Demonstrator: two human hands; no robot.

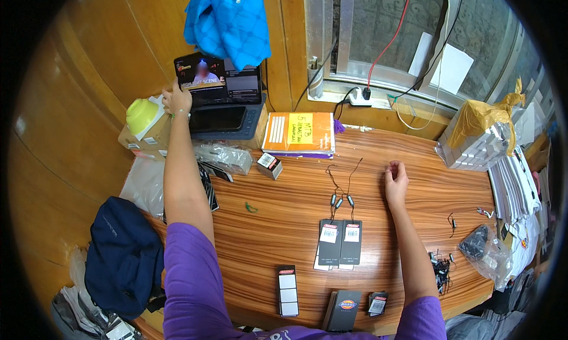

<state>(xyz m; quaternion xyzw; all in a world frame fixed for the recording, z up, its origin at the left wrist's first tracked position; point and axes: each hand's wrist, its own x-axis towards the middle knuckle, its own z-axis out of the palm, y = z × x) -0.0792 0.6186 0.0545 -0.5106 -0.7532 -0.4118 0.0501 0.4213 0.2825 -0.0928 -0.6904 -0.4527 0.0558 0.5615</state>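
The wooden surface (284,222) stands against panelled walls under a window. The left hand (177,99) touches the tablet screen (218,80), grip open; the right hand (396,177) rests loosely curled and empty near two dark hang tags (340,240).

Our left hand (177,99) reaches to the far left corner of the wooden tabletop (284,216), fingers on the edge of a small screen (217,78). Our right hand (396,179) rests loosely curled mid-tabletop, near two dark hang tags (340,240) with cords.
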